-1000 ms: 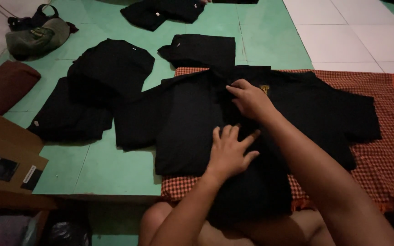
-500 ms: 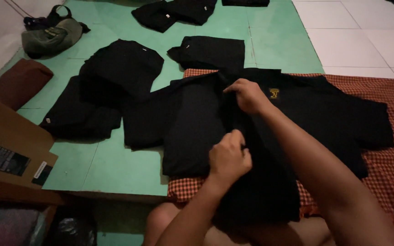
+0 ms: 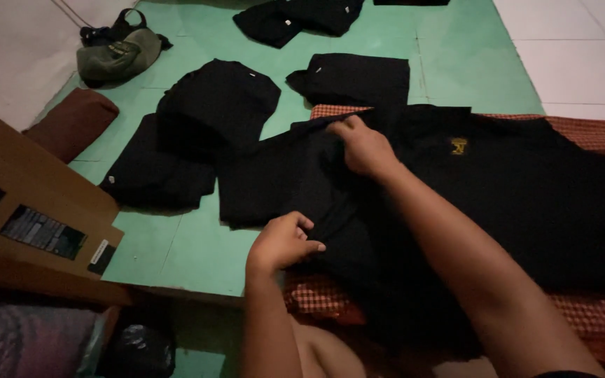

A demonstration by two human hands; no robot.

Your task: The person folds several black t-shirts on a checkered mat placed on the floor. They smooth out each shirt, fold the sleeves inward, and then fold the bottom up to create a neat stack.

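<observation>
A black short-sleeved shirt (image 3: pixel 526 189) with a small yellow chest emblem lies spread on a red checked cloth (image 3: pixel 596 133). My left hand (image 3: pixel 283 241) pinches the shirt's left side near its lower edge, fingers curled on the fabric. My right hand (image 3: pixel 363 147) grips the shirt higher up, near the collar and shoulder. The fabric between both hands is bunched and pulled towards the shirt's middle. My right forearm hides part of the shirt's front.
Folded black garments (image 3: pixel 222 94) lie in piles on the green floor (image 3: pixel 197 245), with more (image 3: pixel 355 77) beyond the shirt. A green bag (image 3: pixel 117 52) sits far left, a brown cushion (image 3: pixel 71 122) beside it. A cardboard box (image 3: pixel 36 210) stands at my left. White tiles (image 3: pixel 568 49) lie far right.
My left hand went from lying flat on the shirt's front to closing on its left side. My right hand slid leftwards along the collar. The camera view shifted left.
</observation>
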